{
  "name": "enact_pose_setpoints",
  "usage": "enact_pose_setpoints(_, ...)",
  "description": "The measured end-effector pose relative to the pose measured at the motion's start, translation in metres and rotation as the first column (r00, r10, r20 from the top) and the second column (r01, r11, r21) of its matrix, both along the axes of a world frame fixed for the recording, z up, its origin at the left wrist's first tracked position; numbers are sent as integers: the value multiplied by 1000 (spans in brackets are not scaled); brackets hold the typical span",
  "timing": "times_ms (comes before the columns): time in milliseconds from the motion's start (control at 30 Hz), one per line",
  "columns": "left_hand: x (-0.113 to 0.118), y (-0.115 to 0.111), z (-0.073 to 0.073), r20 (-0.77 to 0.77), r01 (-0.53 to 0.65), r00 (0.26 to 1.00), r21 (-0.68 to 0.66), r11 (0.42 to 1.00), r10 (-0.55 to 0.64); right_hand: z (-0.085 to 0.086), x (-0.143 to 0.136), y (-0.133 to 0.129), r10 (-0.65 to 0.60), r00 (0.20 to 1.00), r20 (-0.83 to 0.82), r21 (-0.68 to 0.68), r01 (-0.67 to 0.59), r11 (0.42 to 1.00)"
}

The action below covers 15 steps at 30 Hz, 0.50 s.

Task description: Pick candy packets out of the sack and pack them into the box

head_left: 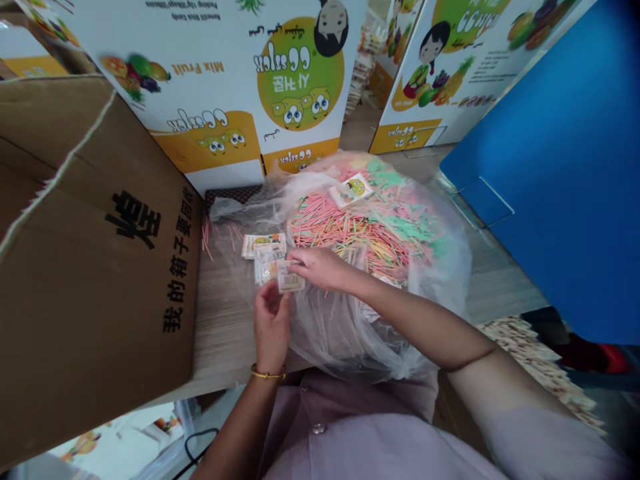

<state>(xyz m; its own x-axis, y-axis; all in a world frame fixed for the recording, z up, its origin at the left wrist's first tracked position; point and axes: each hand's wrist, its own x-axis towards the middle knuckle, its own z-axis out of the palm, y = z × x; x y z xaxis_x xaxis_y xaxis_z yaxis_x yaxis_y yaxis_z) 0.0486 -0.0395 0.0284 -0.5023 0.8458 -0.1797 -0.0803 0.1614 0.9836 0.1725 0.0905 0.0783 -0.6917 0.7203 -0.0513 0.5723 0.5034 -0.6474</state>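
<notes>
A small clear packet (291, 279) with coloured candy sticks inside is between my hands. My right hand (323, 268) pinches its top edge, fingers closed. Below it, my left hand (273, 321) has its thumb and fingers curled at the packet's lower edge; the exact contact is partly hidden. Just behind, another clear packet (267, 261) and a printed sachet (263, 245) lie overlapping. To the right, a large clear plastic bag (453, 267) lies opened around a heap of pink, green and yellow candy sticks (345, 223). A printed sachet (353, 190) rests on the heap.
A brown cardboard box (100, 320) stands close on the left. Printed white cartons (225, 80) line the back, with a blue panel (560, 153) on the right. Several loose pink sticks (207, 238) lie on the wooden table (220, 327). Stacked pale pieces (540, 367) sit at lower right.
</notes>
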Motion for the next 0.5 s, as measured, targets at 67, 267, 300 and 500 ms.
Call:
enact_pose_setpoints(67,-8,-7,-1,-299,-93,947,101,991,119,-11,-22,11,33,999,36,63,-35,997)
enact_pose_setpoints(267,-10,-7,-15,-718,375,620,-82,923,-316,-9,-35,37,-42,999,-4,209,42,977)
enact_pose_setpoints(300,-8,-6,-19,-755,378,555,-146,914,-350,-4,-23,39,-87,996,-25,219,90,972)
enact_pose_setpoints(500,0,-6,-27,-893,300,252,-295,907,-374,12,114,18,-312,934,172,187,280,942)
